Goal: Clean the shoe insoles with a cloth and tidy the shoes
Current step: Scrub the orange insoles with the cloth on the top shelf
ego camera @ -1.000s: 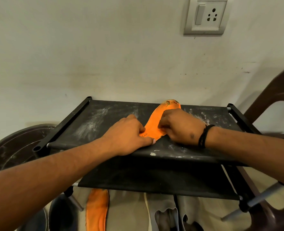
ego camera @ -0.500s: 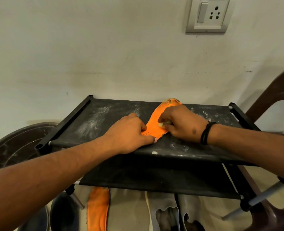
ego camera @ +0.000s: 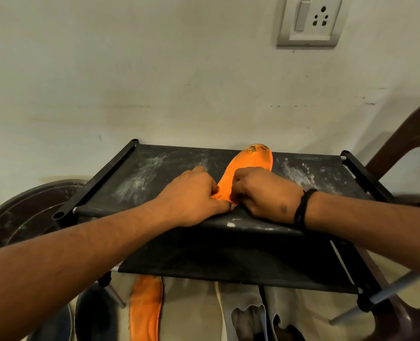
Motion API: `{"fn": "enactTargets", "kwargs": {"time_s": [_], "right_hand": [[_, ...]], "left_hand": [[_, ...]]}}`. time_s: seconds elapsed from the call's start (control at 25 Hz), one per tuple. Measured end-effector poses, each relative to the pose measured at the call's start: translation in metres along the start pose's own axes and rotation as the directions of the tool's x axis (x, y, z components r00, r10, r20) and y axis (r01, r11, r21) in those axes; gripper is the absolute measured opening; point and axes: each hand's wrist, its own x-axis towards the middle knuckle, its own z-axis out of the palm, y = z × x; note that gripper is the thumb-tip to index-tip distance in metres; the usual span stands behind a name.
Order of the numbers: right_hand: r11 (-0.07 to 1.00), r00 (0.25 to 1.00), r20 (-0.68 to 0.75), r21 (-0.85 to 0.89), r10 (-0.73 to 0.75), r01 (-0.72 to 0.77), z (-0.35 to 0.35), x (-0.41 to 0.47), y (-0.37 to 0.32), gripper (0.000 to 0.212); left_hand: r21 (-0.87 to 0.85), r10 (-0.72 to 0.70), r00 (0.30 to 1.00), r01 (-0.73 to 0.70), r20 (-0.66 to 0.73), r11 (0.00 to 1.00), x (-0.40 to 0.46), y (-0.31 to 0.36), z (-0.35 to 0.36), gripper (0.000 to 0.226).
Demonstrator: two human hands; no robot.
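The left hand [ego camera: 191, 195] lies palm-down with its fingers curled together over the near, heel end of a flat orange foam shoe insole [ego camera: 247, 168], pressing it onto the shelf; the thumb tip reaches the insole's near edge. The right hand [ego camera: 265, 193] sits just beside it, touching the same end, its fingers curled tightly inward against the insole surface. Whether those fingers enclose a cloth cannot be told. A black corded band [ego camera: 302, 207] circles the right wrist.

The insole lies lengthwise on the top tier of a black fabric shoe rack [ego camera: 154, 173], toe end worn and pointing toward the wall. White dust streaks mark the fabric on both sides of the hands. Below the rack's lower tier, a second orange insole [ego camera: 146, 308] lies on the floor near a pair of pale shoes [ego camera: 248, 313]. A grey wall switch-and-socket plate [ego camera: 309, 20] is mounted above. A brown plastic chair [ego camera: 405, 143] stands at the right.
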Motion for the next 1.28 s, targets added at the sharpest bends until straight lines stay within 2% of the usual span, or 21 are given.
{"fn": "enactTargets", "kwargs": {"time_s": [0.04,0.16,0.24,0.36,0.4,0.48,0.56,0.64,0.8,0.88,1.0,1.08,1.24,1.28], "right_hand": [[0.998,1.000,0.024,-0.068,0.010,-0.008,0.003,0.002,0.006,0.016],[0.956,0.981,0.012,-0.226,0.196,-0.188,-0.003,0.012,0.044,0.014],[0.965,0.976,-0.051,-0.143,0.214,-0.219,-0.009,0.018,0.048,0.016],[0.993,0.994,-0.040,0.057,0.102,-0.100,-0.010,0.012,0.006,0.022],[0.995,0.997,-0.028,0.074,0.071,-0.068,-0.007,0.010,0.001,0.023],[0.994,0.995,-0.008,-0.025,0.103,-0.103,-0.004,0.014,0.016,0.021],[0.972,0.978,-0.016,-0.104,0.209,-0.210,-0.008,0.020,0.041,0.020],[0.968,0.969,-0.052,-0.053,0.242,-0.244,-0.014,0.026,0.047,0.023],[0.982,0.989,0.050,0.119,0.142,-0.147,-0.014,0.020,0.009,0.025],[0.988,0.989,0.070,0.073,0.133,-0.138,-0.010,0.021,0.015,0.024],[0.971,0.972,0.004,-0.048,0.235,-0.234,-0.011,0.029,0.042,0.020],[0.966,0.970,-0.021,-0.086,0.242,-0.243,-0.012,0.032,0.041,0.022],[0.997,0.995,0.060,0.014,0.076,-0.077,-0.010,0.019,-0.006,0.020],[0.999,0.996,0.074,-0.009,0.039,-0.039,-0.007,0.018,-0.009,0.017]], "left_hand": [[-0.003,-0.003,1.000,0.003,0.001,1.000,0.001,0.000,0.000,0.058],[-0.004,0.000,1.000,0.000,0.010,1.000,0.000,0.000,0.001,0.063],[0.011,0.004,1.000,-0.004,0.012,1.000,0.000,0.000,0.000,0.064],[-0.019,-0.007,1.000,0.008,0.009,1.000,0.000,0.000,0.001,0.055],[-0.028,-0.010,1.000,0.010,0.009,1.000,0.000,0.000,0.001,0.055],[-0.031,-0.014,1.000,0.014,0.020,0.999,0.002,0.001,0.001,0.056],[-0.020,-0.006,1.000,0.006,0.021,1.000,0.001,0.000,0.002,0.059],[-0.003,0.001,1.000,-0.001,0.018,1.000,0.001,-0.001,0.001,0.061],[-0.021,-0.009,1.000,0.010,0.017,1.000,0.000,0.000,0.001,0.056],[-0.039,-0.011,1.000,0.011,0.015,0.999,0.002,0.001,0.000,0.054],[-0.031,0.001,1.000,-0.001,0.008,1.000,0.002,0.001,0.001,0.060],[-0.013,-0.001,1.000,0.001,0.011,1.000,0.001,0.000,0.000,0.061],[-0.034,0.001,1.000,0.000,0.016,0.999,-0.001,0.000,0.000,0.052],[-0.051,0.002,1.000,-0.002,0.010,0.999,-0.001,0.001,0.000,0.054]]}}
